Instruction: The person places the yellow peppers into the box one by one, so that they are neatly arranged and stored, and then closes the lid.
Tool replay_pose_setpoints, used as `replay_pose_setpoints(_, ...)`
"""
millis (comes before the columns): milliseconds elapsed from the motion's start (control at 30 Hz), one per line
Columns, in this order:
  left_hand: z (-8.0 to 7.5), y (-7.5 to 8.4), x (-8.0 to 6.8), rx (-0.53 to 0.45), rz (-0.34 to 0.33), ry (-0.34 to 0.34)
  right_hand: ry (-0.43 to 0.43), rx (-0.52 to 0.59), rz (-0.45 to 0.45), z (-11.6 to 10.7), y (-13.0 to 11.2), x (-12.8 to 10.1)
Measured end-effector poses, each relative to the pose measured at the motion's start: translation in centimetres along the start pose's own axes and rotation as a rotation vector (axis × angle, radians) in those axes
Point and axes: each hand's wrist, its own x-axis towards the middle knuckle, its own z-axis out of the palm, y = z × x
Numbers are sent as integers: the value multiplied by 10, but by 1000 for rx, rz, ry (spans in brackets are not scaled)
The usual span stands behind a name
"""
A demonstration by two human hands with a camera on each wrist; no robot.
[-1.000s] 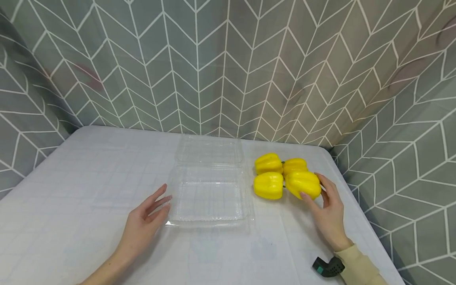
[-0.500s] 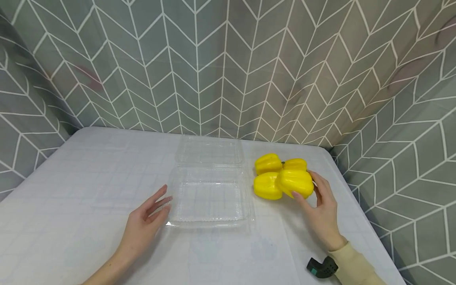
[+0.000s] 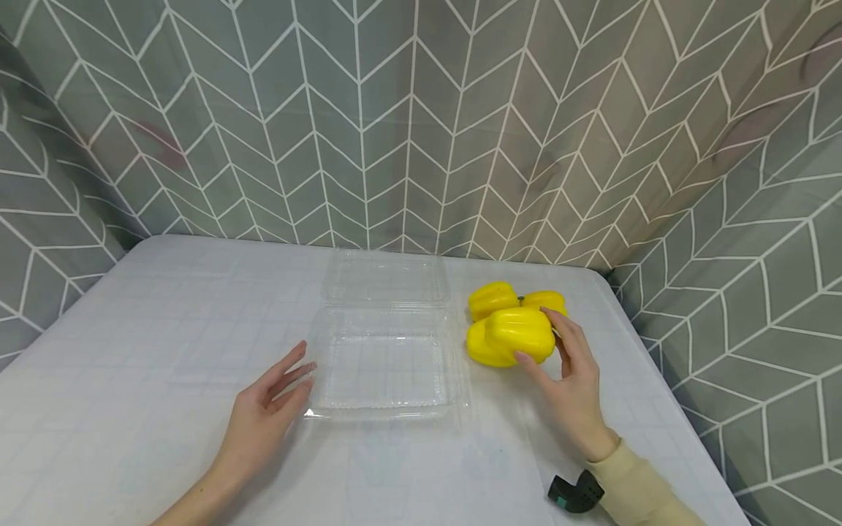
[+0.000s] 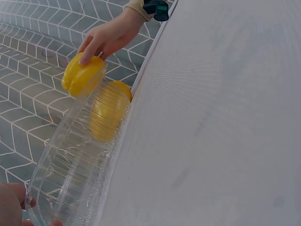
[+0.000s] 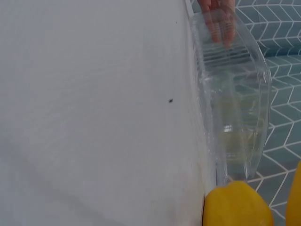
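A yellow bell pepper (image 3: 526,334) is held in my right hand (image 3: 569,394), the thumb on its near side and fingers at its far right. The left wrist view shows this pepper (image 4: 77,79) raised off the table. It partly covers another yellow bell pepper (image 3: 480,346) lying on the cloth. Two more bell peppers, one on the left (image 3: 493,299) and one on the right (image 3: 544,299), lie behind. My left hand (image 3: 262,416) touches the left side of a clear plastic clamshell container (image 3: 388,415) with loosely extended fingers. Its hinged lid (image 3: 388,282) lies folded back.
A white cloth (image 3: 164,351) covers the table. Behind and to the right hangs a grey curtain (image 3: 381,131) with white zigzag lines. A black curved device (image 3: 576,493) sits at the right wrist beside a beige sleeve (image 3: 634,478).
My right hand has carried the bell pepper leftward, so it now overlaps the front left pepper in the head view. The left hand and container have stayed in place.
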Motion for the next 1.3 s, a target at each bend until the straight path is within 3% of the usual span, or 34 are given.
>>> replay_pose_setpoints(1300, -1, -3, -1, -15, 11, 4, -95, 20, 44, 62, -19, 13)
